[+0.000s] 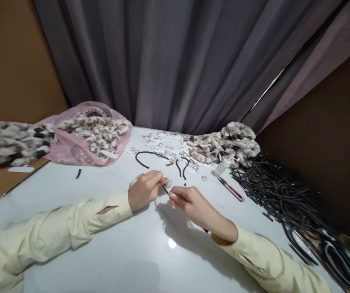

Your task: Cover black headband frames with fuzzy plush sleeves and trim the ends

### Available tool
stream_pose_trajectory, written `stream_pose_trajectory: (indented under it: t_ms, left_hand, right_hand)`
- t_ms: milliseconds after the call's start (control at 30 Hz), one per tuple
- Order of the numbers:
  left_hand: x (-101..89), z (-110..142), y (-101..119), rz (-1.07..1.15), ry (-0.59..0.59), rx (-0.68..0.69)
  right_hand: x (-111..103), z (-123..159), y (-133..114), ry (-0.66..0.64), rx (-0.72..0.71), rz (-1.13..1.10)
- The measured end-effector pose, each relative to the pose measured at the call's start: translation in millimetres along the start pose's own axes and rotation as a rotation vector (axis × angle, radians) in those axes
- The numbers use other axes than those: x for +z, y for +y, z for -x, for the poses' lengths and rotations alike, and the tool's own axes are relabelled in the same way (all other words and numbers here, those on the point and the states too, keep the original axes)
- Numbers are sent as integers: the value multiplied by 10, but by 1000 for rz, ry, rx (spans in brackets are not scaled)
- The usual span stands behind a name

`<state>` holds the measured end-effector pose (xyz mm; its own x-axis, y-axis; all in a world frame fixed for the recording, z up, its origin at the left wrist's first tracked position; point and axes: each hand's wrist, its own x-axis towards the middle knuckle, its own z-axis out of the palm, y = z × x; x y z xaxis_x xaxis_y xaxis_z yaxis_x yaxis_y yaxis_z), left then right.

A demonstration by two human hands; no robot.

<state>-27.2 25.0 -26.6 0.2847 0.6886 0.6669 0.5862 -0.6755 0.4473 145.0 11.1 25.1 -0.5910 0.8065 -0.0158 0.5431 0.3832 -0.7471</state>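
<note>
My left hand [146,189] and my right hand [191,203] meet over the middle of the white table [101,228]. Both are closed in a pinch on a thin black headband [164,189] whose end shows between them. A small white fluffy bit sits at the left fingertips. The rest of the band runs under my right hand and shows again near the wrist. Both arms wear pale yellow sleeves.
A pink bag [71,146] of furry headbands lies at the back left. Another furry pile [226,144] sits at the back right. Bare black headbands [290,203] heap along the right edge. Loose bands, small rings [168,148] and a pink tool [231,190] lie between.
</note>
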Motion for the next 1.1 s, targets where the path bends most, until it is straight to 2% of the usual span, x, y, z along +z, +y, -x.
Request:
stream_pose_trajectory:
  t_ms: [167, 267, 367, 500, 667, 867, 1100]
  left_hand:
    - [-17, 6, 41, 53, -71, -37]
    - [-58, -16, 104, 134, -132, -137]
    - [-121, -49, 202, 240, -175, -268]
    - [-205, -89, 328, 374, -170, -345]
    - [-223, -103, 347, 382, -146, -378]
    - [-183, -57, 300, 400, -192, -427]
    - [-253, -6, 472, 321, -135, -322]
  right_hand:
    - [-58, 53, -28, -4, -138, 344]
    - [-133, 26, 25, 107, -238, 539]
    - [-208, -56, 134, 245, -327, 608]
    - [-231, -168, 240, 267, -358, 529]
    - [-106, -281, 279, 223, -321, 397]
    - [72, -351, 307, 1, -176, 17]
    - [44, -278, 204, 68, -273, 115]
